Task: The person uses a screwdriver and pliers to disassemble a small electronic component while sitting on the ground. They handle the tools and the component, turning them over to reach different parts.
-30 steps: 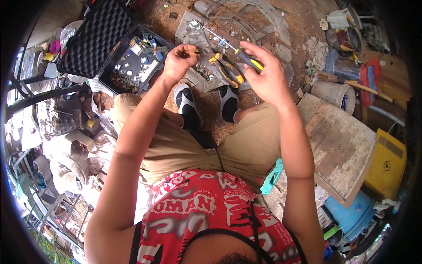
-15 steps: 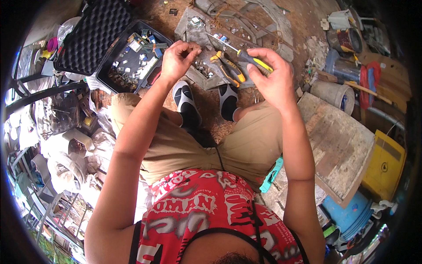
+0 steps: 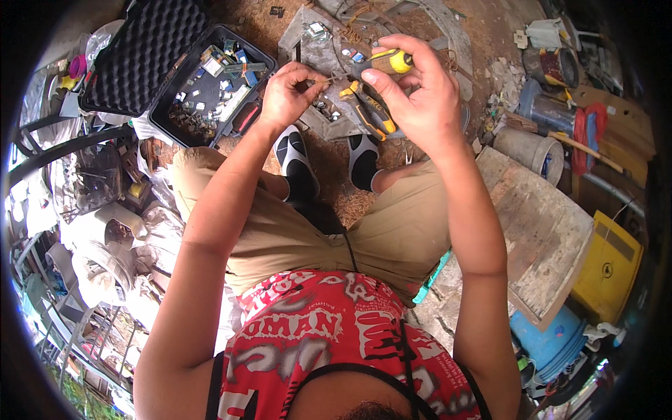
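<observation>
A screwdriver with a yellow and black handle [image 3: 397, 63] is gripped in my right hand [image 3: 430, 105], with its shaft pointing left toward my other hand. My left hand [image 3: 288, 98] is closed in a pinch, thumb against fingertips. Whatever small piece sits in that pinch is too small to name; the screwdriver's tip end is close beside it. Below and between the two hands, pliers with yellow and black handles [image 3: 371, 112] lie on a worn grey wooden board [image 3: 318, 52]. Small scraps and chips are scattered around the pliers.
Left of my hands stands an open black case [image 3: 231, 31] holding small electronic parts, its foam-lined lid [image 3: 150, 56] tipped back. A wooden panel [image 3: 535, 224], a grey bucket [image 3: 528, 154] and a yellow plastic piece [image 3: 607, 266] stand on the right. My feet rest below the board.
My right hand has raised and turned the screwdriver, bringing its shaft from pointing up-left to pointing at my left hand. My left hand has shifted slightly right, still pinched.
</observation>
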Tool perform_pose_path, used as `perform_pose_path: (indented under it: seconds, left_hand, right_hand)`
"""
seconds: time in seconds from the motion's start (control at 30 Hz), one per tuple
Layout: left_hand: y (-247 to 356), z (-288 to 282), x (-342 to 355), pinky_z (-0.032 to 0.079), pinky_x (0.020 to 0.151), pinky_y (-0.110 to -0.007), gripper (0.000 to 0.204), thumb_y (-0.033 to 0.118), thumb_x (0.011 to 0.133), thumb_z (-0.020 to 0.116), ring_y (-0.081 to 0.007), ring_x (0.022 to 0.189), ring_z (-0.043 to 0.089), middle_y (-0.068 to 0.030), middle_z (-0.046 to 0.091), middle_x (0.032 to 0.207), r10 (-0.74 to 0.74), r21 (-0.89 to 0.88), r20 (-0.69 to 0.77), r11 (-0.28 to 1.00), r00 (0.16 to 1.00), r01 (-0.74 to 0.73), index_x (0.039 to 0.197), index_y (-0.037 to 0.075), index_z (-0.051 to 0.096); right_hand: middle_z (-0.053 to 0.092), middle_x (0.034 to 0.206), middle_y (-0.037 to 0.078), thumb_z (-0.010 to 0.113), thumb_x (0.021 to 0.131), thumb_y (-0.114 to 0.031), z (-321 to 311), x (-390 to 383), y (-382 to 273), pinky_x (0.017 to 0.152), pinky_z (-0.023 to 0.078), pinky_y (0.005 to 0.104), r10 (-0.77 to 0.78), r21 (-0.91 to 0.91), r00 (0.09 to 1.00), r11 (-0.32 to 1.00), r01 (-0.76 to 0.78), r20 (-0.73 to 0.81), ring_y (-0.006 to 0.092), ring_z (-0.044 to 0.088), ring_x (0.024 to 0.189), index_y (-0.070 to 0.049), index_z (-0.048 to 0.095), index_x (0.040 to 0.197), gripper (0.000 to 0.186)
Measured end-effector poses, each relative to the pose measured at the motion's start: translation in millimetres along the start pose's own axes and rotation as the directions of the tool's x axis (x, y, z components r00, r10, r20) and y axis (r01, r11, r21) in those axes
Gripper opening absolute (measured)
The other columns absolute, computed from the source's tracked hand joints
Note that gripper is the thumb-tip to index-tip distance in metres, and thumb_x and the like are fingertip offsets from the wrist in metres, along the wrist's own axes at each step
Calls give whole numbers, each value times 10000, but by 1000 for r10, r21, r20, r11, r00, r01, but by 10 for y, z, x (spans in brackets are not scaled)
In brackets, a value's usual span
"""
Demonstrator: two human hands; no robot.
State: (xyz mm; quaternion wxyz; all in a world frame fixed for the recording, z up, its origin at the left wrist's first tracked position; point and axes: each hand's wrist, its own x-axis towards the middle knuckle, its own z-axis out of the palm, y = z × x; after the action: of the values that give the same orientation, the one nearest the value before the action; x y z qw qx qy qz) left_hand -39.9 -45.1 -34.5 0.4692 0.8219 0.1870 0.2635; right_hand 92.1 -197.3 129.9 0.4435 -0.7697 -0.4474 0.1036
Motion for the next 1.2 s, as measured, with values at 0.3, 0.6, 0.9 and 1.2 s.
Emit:
perform_pose_path:
  seconds: [0.3, 0.6, 0.9, 1.2]
  left_hand:
    - [-33, -19, -1, 533, 720, -319, 155, 80, 728, 802, -225, 816, 652, -71, 672, 867, -3, -18, -6, 1000, 1000, 3, 875, 93, 756]
    - [0, -20, 9, 535, 715, -327, 163, 122, 735, 811, -229, 818, 654, -70, 676, 870, -33, -1, -9, 999, 999, 33, 886, 95, 755]
    - [4, -28, 19, 540, 698, -327, 172, 156, 743, 812, -231, 781, 655, -71, 672, 872, -21, 25, -1, 999, 1000, 21, 889, 89, 751]
    - [-25, -24, 28, 537, 711, -342, 176, 188, 753, 805, -247, 792, 655, -76, 675, 874, 9, 52, 3, 999, 1000, -9, 894, 96, 752]
  right_hand:
    - [687, 832, 67, 820, 777, -238, 102, 74, -75, 590, 549, 292, -53, 32, 999, 998, 53, -10, 164, 671, 631, -115, 635, 1124, 412]
    - [693, 857, 74, 825, 768, -241, 211, 125, -26, 594, 559, 299, -109, 91, 994, 990, 107, 10, 174, 694, 659, -88, 637, 1107, 417]
    - [702, 908, 92, 831, 750, -284, 241, 158, -27, 615, 564, 314, -76, 67, 997, 995, 74, 27, 211, 708, 697, -82, 646, 1096, 441]
    - [710, 913, 91, 838, 734, -293, 336, 285, 62, 640, 566, 311, -195, -28, 981, 981, 194, -13, 208, 701, 733, -74, 650, 1102, 468]
